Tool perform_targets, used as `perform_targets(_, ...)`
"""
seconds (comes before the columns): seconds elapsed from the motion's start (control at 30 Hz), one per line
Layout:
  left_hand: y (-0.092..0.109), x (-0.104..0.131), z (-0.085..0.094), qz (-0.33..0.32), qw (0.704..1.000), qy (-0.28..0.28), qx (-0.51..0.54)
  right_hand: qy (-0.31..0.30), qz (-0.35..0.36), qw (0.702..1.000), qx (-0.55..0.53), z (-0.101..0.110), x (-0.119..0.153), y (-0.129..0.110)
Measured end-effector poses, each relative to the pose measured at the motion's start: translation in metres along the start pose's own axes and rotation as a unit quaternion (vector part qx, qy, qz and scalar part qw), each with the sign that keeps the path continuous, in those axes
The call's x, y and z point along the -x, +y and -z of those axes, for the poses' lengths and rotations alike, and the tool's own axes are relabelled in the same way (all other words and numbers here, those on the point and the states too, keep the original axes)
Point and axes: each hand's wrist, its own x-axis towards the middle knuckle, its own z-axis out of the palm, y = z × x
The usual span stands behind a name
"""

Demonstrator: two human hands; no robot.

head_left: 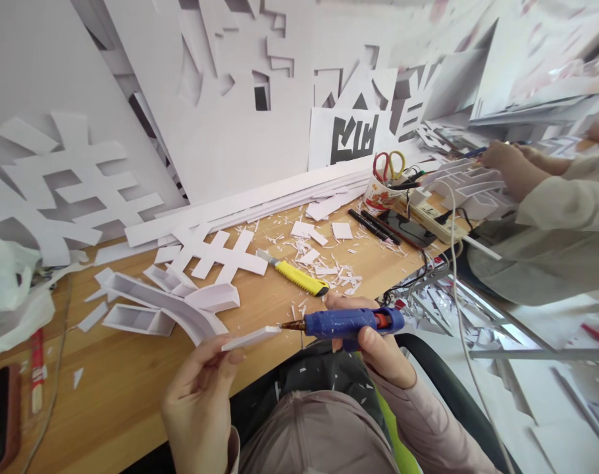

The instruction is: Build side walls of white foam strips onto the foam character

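Observation:
Between the thumb and fingers of my left hand (203, 388) is a small white foam-board strip (251, 338), held above the table's front edge. My right hand (378, 349) is wrapped around a blue hot glue gun (346, 323). Its brown-stained nozzle points left and meets the right end of the strip; whether they touch I cannot tell. Beyond my left hand lie white foam pieces with raised walls, among them a long curved one (166, 303). A yellow utility knife (299, 276) rests on the wood past the glue gun.
White scraps litter the wooden table (116, 388). A cup with scissors (381, 191), black markers (373, 226), a phone (407, 228) and a power strip (438, 220) stand or lie at right. A co-worker's hands (511, 168) handle white pieces there. Large cut-out boards (220, 138) lean behind.

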Motion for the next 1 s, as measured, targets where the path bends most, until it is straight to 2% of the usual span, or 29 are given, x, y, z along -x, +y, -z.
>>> perform_targets(0.2, 0.002, 0.001, -0.005, 0.017, 0.999, -0.003, 0.034, -0.038, -0.016, 0.999, 0.019, 0.005, -0.001, 0.004)
perform_targets(0.47, 0.006, 0.003, -0.008, 0.056, 0.997, 0.012, 0.058, 0.027, -0.028, 0.999, -0.009, 0.000, 0.005, 0.008)
perform_targets(0.7, 0.013, 0.007, -0.014, 0.089, 0.991, -0.002, 0.099, -0.008, -0.033, 0.999, 0.027, -0.002, 0.004, 0.007)
perform_targets(0.8, 0.017, 0.008, -0.016, 0.084, 0.988, -0.029, 0.125, -0.025, 0.007, 0.999, 0.042, -0.003, 0.004, 0.004)
perform_targets(1.0, 0.022, 0.015, -0.017, 0.063, 0.975, -0.127, 0.172, -0.078, 0.052, 0.995, 0.029, -0.008, 0.009, -0.002)
